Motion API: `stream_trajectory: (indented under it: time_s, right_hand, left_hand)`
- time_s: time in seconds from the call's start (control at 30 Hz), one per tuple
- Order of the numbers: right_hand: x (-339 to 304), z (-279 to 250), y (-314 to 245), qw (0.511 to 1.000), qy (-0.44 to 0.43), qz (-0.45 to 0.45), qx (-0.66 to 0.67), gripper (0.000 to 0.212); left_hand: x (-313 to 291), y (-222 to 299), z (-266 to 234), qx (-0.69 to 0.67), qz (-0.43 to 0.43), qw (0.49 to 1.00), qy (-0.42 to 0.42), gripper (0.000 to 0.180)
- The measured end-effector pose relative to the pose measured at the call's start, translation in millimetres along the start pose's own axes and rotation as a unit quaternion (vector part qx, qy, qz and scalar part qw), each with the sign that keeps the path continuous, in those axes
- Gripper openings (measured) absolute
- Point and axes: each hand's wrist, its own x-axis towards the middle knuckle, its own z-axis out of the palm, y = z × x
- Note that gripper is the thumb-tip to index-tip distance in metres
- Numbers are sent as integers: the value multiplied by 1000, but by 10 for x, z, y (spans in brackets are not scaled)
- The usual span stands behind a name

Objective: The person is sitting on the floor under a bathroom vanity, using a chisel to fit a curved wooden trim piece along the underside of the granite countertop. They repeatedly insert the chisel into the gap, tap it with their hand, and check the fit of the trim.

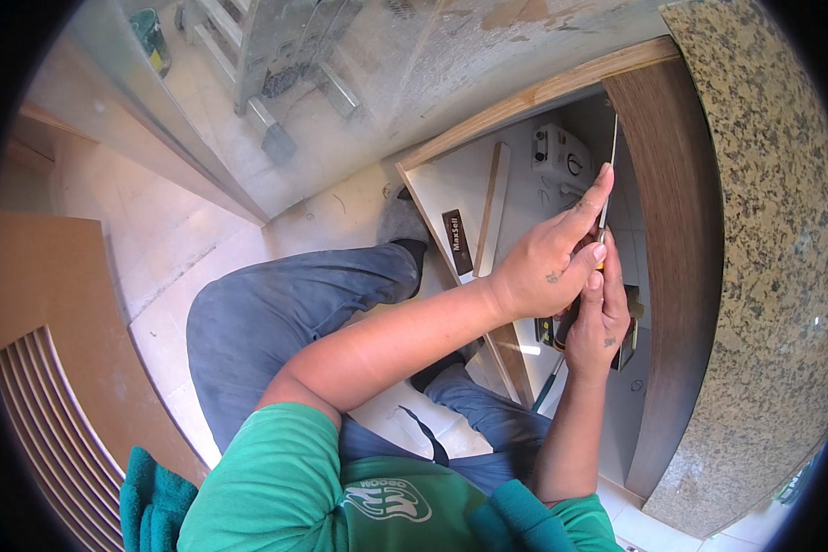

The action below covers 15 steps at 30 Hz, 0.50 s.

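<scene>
Both of my hands meet around a screwdriver with a long thin metal shaft. Its tip points up to the far inner corner of the open cabinet, beside the brown wooden front rail. My left hand is closed round the upper part, its index finger stretched along the shaft. Below it, my right hand wraps the handle, which shows only as a bit of yellow-orange between the fingers. Whether the tip touches a screw is too small to tell.
Inside the cabinet are a white box-shaped device, a pale wooden strip and a black label-like piece. A speckled granite countertop borders the right. A ladder stands behind a clear panel; a slatted wooden door is at left.
</scene>
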Motion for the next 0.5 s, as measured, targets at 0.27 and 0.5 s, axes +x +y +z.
stream_trajectory:
  time_s: [0.27, 0.5]
  right_hand:
    - [45, 12, -36, 999, -11, 17, 32, 48]
    - [58, 57, -122, 1000, 1, 24, 6, 48]
  left_hand:
    - [34, 21, -54, 2, -28, 999, -15, 83]
    - [7, -3, -14, -4, -19, 1000, -8, 83]
